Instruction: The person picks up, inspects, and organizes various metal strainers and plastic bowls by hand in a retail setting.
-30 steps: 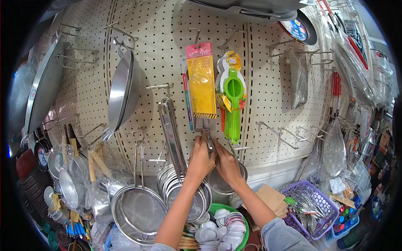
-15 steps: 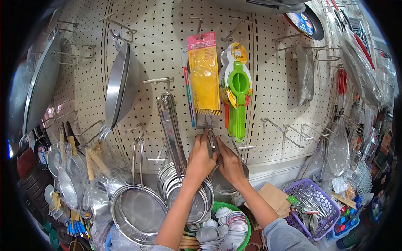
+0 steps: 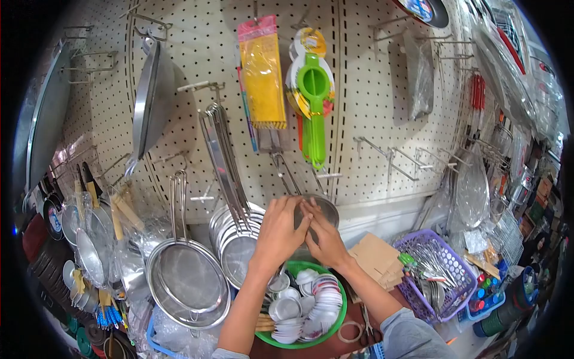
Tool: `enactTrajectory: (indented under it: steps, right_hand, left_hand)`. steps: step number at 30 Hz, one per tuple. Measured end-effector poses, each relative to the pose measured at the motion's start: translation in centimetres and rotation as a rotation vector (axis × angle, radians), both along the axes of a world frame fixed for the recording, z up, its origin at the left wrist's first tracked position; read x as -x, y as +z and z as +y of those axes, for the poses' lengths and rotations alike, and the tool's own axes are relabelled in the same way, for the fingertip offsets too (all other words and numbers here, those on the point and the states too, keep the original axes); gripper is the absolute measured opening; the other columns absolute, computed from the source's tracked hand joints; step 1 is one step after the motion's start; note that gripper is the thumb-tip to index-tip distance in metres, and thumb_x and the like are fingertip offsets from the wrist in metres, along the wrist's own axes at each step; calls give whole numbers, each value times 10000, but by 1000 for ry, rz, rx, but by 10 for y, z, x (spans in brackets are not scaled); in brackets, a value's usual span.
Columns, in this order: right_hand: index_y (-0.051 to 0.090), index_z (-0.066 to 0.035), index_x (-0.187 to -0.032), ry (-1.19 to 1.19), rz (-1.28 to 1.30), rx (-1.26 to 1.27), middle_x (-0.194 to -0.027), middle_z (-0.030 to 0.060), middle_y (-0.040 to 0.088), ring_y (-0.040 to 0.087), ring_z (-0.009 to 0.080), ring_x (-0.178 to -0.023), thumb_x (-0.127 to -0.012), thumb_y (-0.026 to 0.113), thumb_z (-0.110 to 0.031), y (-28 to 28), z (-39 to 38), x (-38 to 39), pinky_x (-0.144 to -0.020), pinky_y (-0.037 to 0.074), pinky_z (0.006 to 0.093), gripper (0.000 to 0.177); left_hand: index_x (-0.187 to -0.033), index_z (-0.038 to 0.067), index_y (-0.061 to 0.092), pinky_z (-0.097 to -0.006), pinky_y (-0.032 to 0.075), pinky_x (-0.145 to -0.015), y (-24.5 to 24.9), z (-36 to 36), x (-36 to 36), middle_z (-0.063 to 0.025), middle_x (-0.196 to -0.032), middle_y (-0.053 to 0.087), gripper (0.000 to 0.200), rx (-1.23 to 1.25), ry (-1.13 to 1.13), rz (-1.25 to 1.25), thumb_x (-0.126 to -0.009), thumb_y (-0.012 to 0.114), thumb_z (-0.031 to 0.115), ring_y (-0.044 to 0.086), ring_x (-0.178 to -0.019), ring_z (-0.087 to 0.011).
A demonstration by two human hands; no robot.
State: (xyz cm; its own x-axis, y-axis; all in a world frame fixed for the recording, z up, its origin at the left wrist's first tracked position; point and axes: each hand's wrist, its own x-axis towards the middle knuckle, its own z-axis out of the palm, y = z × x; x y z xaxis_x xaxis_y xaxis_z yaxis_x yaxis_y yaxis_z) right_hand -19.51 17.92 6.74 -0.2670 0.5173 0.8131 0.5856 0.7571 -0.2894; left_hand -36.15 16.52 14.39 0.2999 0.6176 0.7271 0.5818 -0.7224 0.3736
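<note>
My left hand (image 3: 281, 230) is in front of the pegboard with its fingers curled and pressed together. Beside it my right hand (image 3: 323, 234) is also closed, the fingertips of both hands meeting. What lies between them is hidden. Just above, a metal handle (image 3: 285, 173) hangs down from a hook toward my fingers. A small mesh strainer (image 3: 326, 209) hangs right behind my right hand, partly covered by it. Left of my hands hangs a bunch of mesh strainers (image 3: 239, 254) with long handles. A green lemon squeezer (image 3: 313, 107) and a yellow package (image 3: 263, 78) hang above.
Below my hands stands a green basin (image 3: 341, 311) of small white dishes. To the right are brown cardboard (image 3: 375, 263) and a purple basket (image 3: 460, 305) of cutlery. Large strainers (image 3: 188, 287) and a pan (image 3: 149, 99) hang left. Bare hooks (image 3: 391, 158) jut out at right.
Both hands have moved down from the hook area to the level of the small strainer, still close together. The view has tilted lower, showing more of the green basin.
</note>
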Motion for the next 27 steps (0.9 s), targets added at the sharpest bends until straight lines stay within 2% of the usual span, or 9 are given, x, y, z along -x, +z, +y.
enactTrajectory:
  steps: [6,8,11,12,15,18,23,24,27]
  right_hand:
    - [570,24,-1423,36,96,233,-1500,211,548,381,410,-1511,-897,659,22,-42,-65,-45,-1227,366,452,533]
    - [586,18,-1405,3,94,305,-1464,195,586,423,409,-1483,-897,666,5,-51,-91,-66,-1233,365,453,514]
    - [596,-7,-1406,-98,55,353,-1468,186,586,437,415,-1468,-904,662,-13,-58,-134,-101,-1244,352,455,506]
    - [607,-28,-1422,-152,68,406,-1472,221,581,444,433,-1465,-919,660,-74,-57,-151,-113,-1216,365,466,508]
    - [609,-67,-1433,-350,41,492,-1483,205,579,433,463,-1460,-932,655,-112,-72,-189,-159,-1212,370,479,506]
    - [658,-92,-1379,-486,101,473,-1440,195,619,487,431,-1426,-942,667,-151,-85,-228,-207,-1192,394,481,441]
    - [702,-88,-1307,-701,177,502,-1395,186,652,556,388,-1368,-960,681,-176,-99,-288,-273,-1157,429,465,358]
    - [708,-89,-1292,-739,180,479,-1364,181,667,596,382,-1315,-964,683,-194,-108,-296,-287,-1126,455,457,346]
    - [712,-91,-1284,-729,285,602,-1327,186,680,619,383,-1276,-961,688,-210,-130,-320,-322,-1098,474,452,345]
  left_hand:
    - [-1144,-16,683,-458,463,-1012,-26,-56,-33,-169,-1169,670,277,83,-175,4,-904,698,122,578,-1112,-377]
    - [-1179,1,683,-459,461,-1018,-44,-69,-50,-167,-1171,668,293,115,-212,30,-922,690,141,581,-1127,-379]
    - [-1178,31,690,-450,460,-1016,-65,-83,-81,-151,-1160,670,257,222,-316,61,-954,675,157,589,-1129,-368]
    - [-1174,37,692,-449,460,-1015,-71,-88,-95,-147,-1156,672,246,266,-355,63,-962,672,161,592,-1127,-364]
    - [-1170,62,695,-442,460,-1016,-97,-96,-138,-141,-1147,680,222,327,-492,84,-999,654,197,600,-1134,-354]
    - [-1180,50,688,-436,456,-1030,-117,-109,-187,-152,-1161,685,241,397,-621,116,-1012,645,217,612,-1145,-351]
    - [-1138,21,663,-468,467,-970,-156,-130,-271,-168,-1103,676,217,445,-824,106,-1001,628,186,621,-1067,-378]
    - [-1139,22,664,-464,470,-968,-165,-133,-287,-167,-1105,677,216,463,-842,123,-1001,629,185,623,-1072,-375]
    - [-1149,20,661,-455,475,-973,-187,-145,-329,-165,-1114,681,219,539,-904,165,-1003,626,179,625,-1094,-371]
